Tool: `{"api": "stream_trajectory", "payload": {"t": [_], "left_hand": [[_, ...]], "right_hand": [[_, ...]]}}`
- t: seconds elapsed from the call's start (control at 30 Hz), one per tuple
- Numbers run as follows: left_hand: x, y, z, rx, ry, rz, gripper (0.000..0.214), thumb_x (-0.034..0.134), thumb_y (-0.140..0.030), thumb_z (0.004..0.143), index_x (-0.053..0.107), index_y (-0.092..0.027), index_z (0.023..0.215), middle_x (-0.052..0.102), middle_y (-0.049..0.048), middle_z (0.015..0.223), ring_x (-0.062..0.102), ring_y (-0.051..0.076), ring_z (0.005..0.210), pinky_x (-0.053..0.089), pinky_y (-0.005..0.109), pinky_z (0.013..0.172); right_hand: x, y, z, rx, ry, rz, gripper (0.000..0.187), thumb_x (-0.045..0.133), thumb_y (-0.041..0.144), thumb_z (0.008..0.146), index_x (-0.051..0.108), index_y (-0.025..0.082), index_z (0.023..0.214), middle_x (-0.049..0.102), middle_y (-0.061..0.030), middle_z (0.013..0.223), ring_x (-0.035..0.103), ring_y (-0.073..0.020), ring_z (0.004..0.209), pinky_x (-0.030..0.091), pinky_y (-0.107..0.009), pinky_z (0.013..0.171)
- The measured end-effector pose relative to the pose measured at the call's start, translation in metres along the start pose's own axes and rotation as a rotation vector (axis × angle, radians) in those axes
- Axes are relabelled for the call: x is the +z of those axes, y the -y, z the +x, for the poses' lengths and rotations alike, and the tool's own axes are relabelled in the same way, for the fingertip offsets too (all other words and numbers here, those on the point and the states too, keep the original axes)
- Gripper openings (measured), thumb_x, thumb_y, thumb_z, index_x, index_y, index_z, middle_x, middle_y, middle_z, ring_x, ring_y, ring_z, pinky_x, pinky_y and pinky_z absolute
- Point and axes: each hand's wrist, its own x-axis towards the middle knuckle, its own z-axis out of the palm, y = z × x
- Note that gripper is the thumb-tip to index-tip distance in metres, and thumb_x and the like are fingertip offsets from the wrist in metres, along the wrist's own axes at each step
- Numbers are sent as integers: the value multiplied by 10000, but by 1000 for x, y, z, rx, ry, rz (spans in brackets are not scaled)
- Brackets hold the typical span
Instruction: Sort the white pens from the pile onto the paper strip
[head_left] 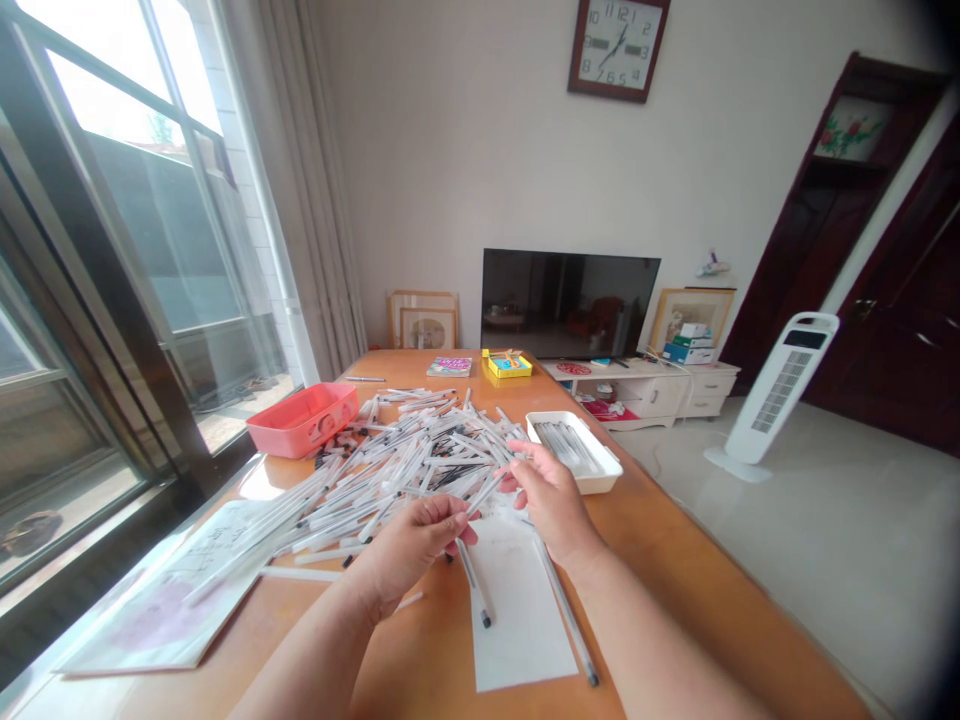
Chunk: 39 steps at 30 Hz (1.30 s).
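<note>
Between my hands is a clear-barrelled pen point(486, 493), held at a slant over the table. My left hand point(424, 540) pinches its lower end between thumb and fingers. The fingers of my right hand point(547, 495) close around its upper end, partly hiding it. Under my hands lies a white sheet of paper point(517, 620), with a black-tipped pen point(474, 585) across it and a longer pen point(566, 610) along its right edge. Just beyond spreads a large heap of loose pens and clear pen parts point(405, 450). A white tray point(611, 480) holding a row of pens stands beyond my right hand.
A red plastic basket point(292, 425) stands left of the heap, and a booklet point(165, 610) lies at the near left. At the table's far end are a yellow box point(508, 366) and a colourful book point(448, 367). The table's right edge point(720, 570) drops to the floor.
</note>
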Motion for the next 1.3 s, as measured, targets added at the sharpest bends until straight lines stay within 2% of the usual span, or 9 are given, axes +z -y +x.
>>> {"api": "stream_trajectory", "payload": {"t": [0.23, 0.4, 0.57, 0.67, 0.77, 0.97, 1.1, 1.2, 1.3], "left_hand": [[-2, 1, 1, 25, 8, 22, 338, 624, -492, 878, 686, -166, 944, 717, 72, 884, 502, 161, 745, 374, 298, 749], [-1, -1, 1, 30, 21, -12, 366, 647, -508, 855, 680, -152, 933, 702, 77, 854, 495, 154, 700, 363, 289, 699], [1, -4, 0, 64, 57, -27, 418, 624, -567, 860, 666, -167, 972, 679, 62, 821, 485, 148, 674, 361, 282, 668], [2, -3, 0, 80, 50, -41, 398, 619, -562, 868, 640, -167, 914, 670, 68, 839, 488, 143, 686, 369, 278, 674], [3, 0, 1, 84, 39, -115, 322, 646, -487, 869, 626, -167, 897, 647, 58, 850, 482, 133, 693, 376, 265, 665], [-1, 3, 5, 13, -107, -137, 328, 666, -486, 831, 605, -164, 839, 642, 47, 818, 459, 113, 636, 339, 237, 570], [-6, 0, 5, -13, -267, -107, 488, 640, -644, 782, 628, -163, 865, 608, 19, 695, 406, 102, 537, 263, 228, 492], [-10, -4, 6, -43, -358, -67, 576, 588, -743, 752, 607, -168, 774, 549, -2, 572, 331, 90, 455, 181, 230, 457], [-15, -8, 7, -111, -410, -22, 597, 553, -774, 747, 561, -180, 681, 517, -1, 494, 309, 89, 417, 157, 237, 452]], "right_hand": [[9, -8, -5, -2, 106, -69, 446, 495, 523, 927, 672, 175, 1142, 707, -61, 883, 689, -191, 752, 471, -238, 511], [18, -11, -11, -5, 205, -89, 444, 532, 508, 925, 629, 182, 1211, 689, -40, 855, 680, -185, 765, 477, -239, 531], [19, -7, -15, -84, 239, -182, 408, 534, 454, 947, 655, 210, 1250, 728, -44, 939, 680, -197, 868, 544, -323, 752], [19, -5, -17, -152, 266, -255, 412, 539, 445, 953, 680, 215, 1263, 732, -71, 1108, 667, -228, 1039, 507, -386, 944], [21, -5, -19, -196, 316, -282, 442, 512, 452, 970, 669, 207, 1303, 706, -86, 1211, 644, -237, 1116, 472, -391, 1006], [21, -11, -18, -152, 303, -323, 558, 487, 480, 977, 514, 194, 1455, 741, -56, 965, 669, -199, 865, 511, -339, 822], [20, -15, -17, -134, 288, -492, 356, 535, 433, 943, 708, 216, 1166, 716, -23, 811, 628, -167, 714, 454, -268, 647], [18, -13, -20, -166, 316, -637, 262, 537, 380, 930, 741, 228, 992, 686, -1, 705, 589, -152, 641, 392, -247, 581], [16, -7, -22, -188, 333, -712, 239, 536, 349, 923, 740, 229, 953, 708, -4, 736, 605, -155, 676, 385, -242, 598]]}}
